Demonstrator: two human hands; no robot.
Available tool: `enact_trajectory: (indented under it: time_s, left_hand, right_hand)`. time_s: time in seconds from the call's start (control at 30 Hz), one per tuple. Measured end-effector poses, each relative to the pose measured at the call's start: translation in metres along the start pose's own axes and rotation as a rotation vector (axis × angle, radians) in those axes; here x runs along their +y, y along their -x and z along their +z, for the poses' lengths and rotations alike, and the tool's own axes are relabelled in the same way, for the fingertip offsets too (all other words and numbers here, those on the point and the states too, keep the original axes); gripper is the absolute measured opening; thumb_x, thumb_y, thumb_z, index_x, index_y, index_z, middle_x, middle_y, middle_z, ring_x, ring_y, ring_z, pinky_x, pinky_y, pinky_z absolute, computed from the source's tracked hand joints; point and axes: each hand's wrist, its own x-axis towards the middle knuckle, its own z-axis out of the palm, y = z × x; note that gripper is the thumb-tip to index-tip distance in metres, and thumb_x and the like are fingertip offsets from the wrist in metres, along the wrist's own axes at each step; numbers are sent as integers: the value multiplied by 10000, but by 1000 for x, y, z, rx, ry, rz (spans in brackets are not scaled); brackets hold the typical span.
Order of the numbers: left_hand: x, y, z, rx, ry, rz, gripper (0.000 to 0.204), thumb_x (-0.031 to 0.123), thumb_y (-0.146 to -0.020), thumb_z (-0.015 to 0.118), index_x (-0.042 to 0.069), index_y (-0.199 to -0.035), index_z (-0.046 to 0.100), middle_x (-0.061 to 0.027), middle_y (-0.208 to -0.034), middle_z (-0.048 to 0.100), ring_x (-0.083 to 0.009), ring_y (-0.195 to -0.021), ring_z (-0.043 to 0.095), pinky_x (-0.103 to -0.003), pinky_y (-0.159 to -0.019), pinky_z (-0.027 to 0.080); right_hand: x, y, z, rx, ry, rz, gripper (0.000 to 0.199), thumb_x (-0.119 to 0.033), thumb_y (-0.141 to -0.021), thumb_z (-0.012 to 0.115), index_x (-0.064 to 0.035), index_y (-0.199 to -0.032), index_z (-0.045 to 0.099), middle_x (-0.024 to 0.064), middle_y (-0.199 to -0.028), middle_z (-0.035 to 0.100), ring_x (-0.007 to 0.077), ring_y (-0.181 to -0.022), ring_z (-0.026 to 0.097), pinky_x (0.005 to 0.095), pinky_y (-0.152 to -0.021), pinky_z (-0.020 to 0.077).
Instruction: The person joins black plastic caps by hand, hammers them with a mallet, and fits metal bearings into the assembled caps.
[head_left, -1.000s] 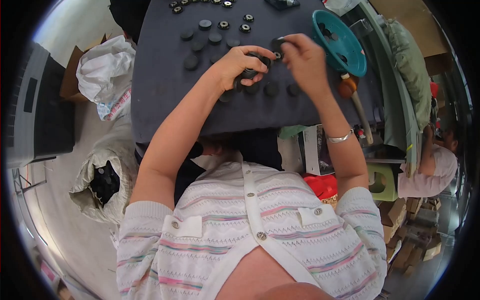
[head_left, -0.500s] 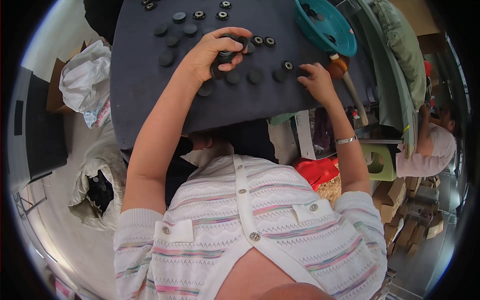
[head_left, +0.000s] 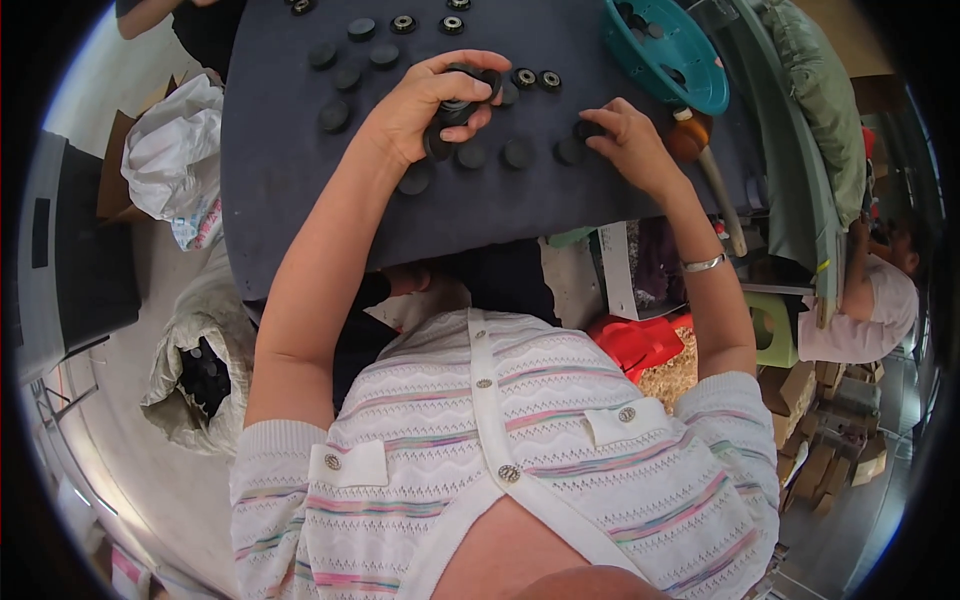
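Observation:
My left hand (head_left: 425, 108) is closed around several round black discs (head_left: 462, 88), bunched between thumb and fingers above the dark cloth-covered table (head_left: 290, 200). Part of the bunch is hidden by the fingers. My right hand (head_left: 632, 145) pinches a small black wheel (head_left: 588, 130) between thumb and fingertips, just above a flat black cap (head_left: 570, 151) on the table. More black caps (head_left: 517, 153) lie between the two hands. Beyond them sit two black wheels (head_left: 525, 78) with shiny metal bearing centres.
A teal plastic basket (head_left: 655, 70) holding black pieces stands at the far right. Next to it lies a mallet (head_left: 690, 138) with a wooden handle. An open sack (head_left: 205, 380) of black parts is on the floor at left. Other people are at the upper left and right.
My right hand has moved left and closed on the black wheel that stood beside the cap. My left hand keeps its bunch of discs. An arm has appeared at the upper left.

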Motion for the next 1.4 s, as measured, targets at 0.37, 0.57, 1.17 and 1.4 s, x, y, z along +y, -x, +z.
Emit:
enact_trajectory:
  time_s: [0.37, 0.57, 1.17, 1.4]
  left_hand:
    - [-2, -3, -12, -127, 132, 14, 407, 60, -795, 550, -53, -1184, 513, -209, -942, 574, -191, -606, 547, -223, -381, 402]
    - [-7, -3, -15, -149, 263, -31, 415, 93, -800, 540, -59, -1185, 514, -220, -946, 580, -210, -615, 542, -239, -388, 391]
    - [-6, -1, 4, 60, 13, -35, 385, 23, -767, 564, -54, -1144, 560, -126, -868, 596, -164, -551, 559, -224, -356, 375]
    - [-6, -4, 7, 107, 24, 23, 358, 19, -776, 565, -46, -1128, 563, -118, -828, 585, -162, -534, 546, -222, -355, 354]
  right_hand:
    - [12, -8, 16, 118, 35, -69, 306, -97, -746, 703, -4, -1030, 641, 136, -840, 544, 316, -802, 575, 381, -715, 462]
    - [-22, -13, 3, 258, 173, 39, 311, -170, -791, 689, -13, -1055, 641, 142, -930, 592, 312, -835, 611, 381, -731, 491]
    - [-84, -39, 17, 196, -111, -249, 294, -137, -739, 701, -16, -989, 605, 140, -855, 577, 321, -763, 599, 392, -660, 489]
    - [-99, -39, 20, 365, -133, -263, 326, -63, -710, 689, -26, -1017, 586, 127, -915, 572, 322, -806, 601, 385, -668, 501]
